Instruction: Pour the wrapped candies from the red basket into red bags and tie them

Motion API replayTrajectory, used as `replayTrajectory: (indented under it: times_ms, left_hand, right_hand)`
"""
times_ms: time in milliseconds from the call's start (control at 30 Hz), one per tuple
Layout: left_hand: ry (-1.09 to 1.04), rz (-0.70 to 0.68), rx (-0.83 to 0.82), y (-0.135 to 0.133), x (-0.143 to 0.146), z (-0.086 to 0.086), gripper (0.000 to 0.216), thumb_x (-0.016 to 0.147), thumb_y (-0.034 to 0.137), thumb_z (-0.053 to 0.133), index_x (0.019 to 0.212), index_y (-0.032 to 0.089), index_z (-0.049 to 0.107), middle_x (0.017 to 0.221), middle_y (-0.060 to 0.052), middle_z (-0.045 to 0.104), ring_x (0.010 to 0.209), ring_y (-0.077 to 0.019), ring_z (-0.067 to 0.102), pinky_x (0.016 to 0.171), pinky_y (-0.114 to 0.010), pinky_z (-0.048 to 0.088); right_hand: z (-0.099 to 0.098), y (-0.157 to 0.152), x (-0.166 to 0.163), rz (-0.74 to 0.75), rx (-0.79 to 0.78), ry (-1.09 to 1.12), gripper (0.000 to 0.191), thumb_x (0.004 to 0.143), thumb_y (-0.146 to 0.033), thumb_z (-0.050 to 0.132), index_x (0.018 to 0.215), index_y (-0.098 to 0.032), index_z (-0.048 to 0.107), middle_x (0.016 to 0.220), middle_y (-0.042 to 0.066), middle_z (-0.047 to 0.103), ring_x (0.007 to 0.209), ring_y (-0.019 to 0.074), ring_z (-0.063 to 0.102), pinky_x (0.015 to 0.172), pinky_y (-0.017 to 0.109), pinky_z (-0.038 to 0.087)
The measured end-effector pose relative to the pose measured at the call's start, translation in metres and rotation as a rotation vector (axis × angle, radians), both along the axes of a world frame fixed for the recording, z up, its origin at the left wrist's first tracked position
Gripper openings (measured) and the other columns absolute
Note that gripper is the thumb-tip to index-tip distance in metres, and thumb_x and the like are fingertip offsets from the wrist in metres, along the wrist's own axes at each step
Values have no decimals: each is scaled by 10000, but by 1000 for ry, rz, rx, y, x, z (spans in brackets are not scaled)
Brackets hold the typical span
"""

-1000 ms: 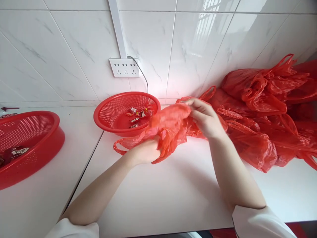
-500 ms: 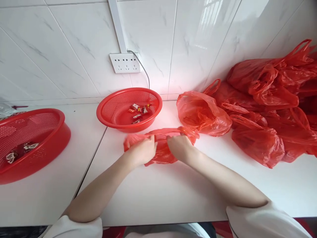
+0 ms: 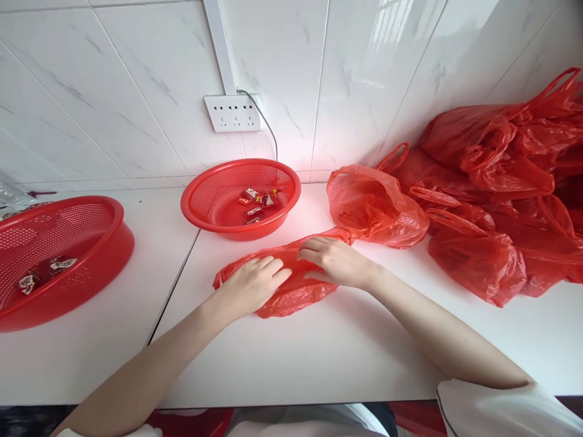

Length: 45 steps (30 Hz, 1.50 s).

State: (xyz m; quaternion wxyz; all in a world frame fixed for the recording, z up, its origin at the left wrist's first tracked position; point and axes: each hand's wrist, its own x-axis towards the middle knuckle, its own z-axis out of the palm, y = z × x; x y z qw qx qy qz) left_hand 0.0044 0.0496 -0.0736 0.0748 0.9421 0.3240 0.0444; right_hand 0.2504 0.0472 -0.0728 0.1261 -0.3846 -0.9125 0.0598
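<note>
A red plastic bag lies flattened and crumpled on the white table in front of me. My left hand rests on its left part, fingers loosely bent and thumb apart, not closed round the plastic. Over the bag's right part is my right hand, its fingers apart and reaching across the bag. The undersides of both hands are hidden. Just beyond the bag stands a red perforated basket with several small wrapped sweets inside.
At the left, another red basket holds a few brown-and-white wrapped packets. An open red bag stands to the right, beside a heap of filled red bags. A socket panel with a cable is on the tiled wall.
Both hands have loosened from the bag's plastic and now lie over it. The bag has spread out wider and flatter, reaching further left. The baskets stay put.
</note>
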Motion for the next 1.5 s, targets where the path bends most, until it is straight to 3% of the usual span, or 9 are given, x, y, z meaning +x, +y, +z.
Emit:
replayTrajectory:
  times_ms: [67,167,300,500,633,767,900,1033,1500]
  left_hand:
    - [-11,-56,38,-2,0,-4,392,854,245,520,1245,223,541,1235,-130,581,1170,-310,526,991,-470,381]
    - [-12,-30,-16,3,-11,-14,786,727,399,684,1425,231,364,1505,-125,342,1391,-345,272,1125,-514,219]
    - [-21,64,-225,17,-32,-28,980,667,491,715,1494,269,239,1550,-79,270,1411,-319,251,1142,-466,224]
    - [-348,214,-573,29,-40,-28,796,616,396,788,1349,274,501,1454,-79,440,1349,-314,367,1115,-438,297]
    - [-1016,570,-1028,40,-33,-12,652,779,445,660,1314,123,475,1158,-202,646,1017,-274,650,864,-386,530]
    - [-1331,720,-1553,56,-26,3,604,863,498,517,1190,-10,524,1088,-278,648,873,-247,700,679,-251,587]
    - [-1632,612,-1505,63,-17,5,367,878,289,510,1167,68,558,1043,-168,681,974,-226,682,792,-253,588]
    - [-1707,713,-1462,56,-10,-5,308,814,63,489,1112,76,569,952,-109,703,909,-189,698,829,-277,590]
    - [-1364,798,-1510,38,-25,-42,160,739,86,522,730,89,681,874,-112,737,810,-199,708,859,-329,562]
  right_hand:
    - [-8,-1,0,22,-12,15,582,801,-435,636,1314,-193,503,1390,148,472,1255,303,457,1010,438,384]
    - [-27,1,5,-59,-121,-76,1018,651,-569,716,1480,-169,281,1555,178,191,1412,383,192,1093,547,248]
    - [-57,7,16,-141,-298,-116,1132,651,-663,660,1522,-166,136,1554,182,194,1416,366,208,1122,530,211]
    - [-62,3,17,-130,-326,15,1042,720,-700,586,1500,-111,225,1516,206,285,1380,346,313,1102,465,310]
    - [-27,-1,8,-94,-186,136,461,940,-491,407,1199,-168,610,1235,145,615,1142,265,570,949,393,450]
    - [18,4,-2,-126,-69,276,300,965,-354,405,1016,-201,659,959,61,704,806,173,648,726,291,477]
    - [56,12,-12,-149,49,443,253,947,-337,451,998,-206,662,911,39,711,756,157,646,684,267,454]
    - [73,19,-14,-229,142,544,277,939,-383,466,945,-199,673,861,31,712,718,156,638,679,272,447]
    - [30,50,-5,-251,63,269,236,941,-300,440,936,-188,648,795,46,677,692,156,605,665,271,421]
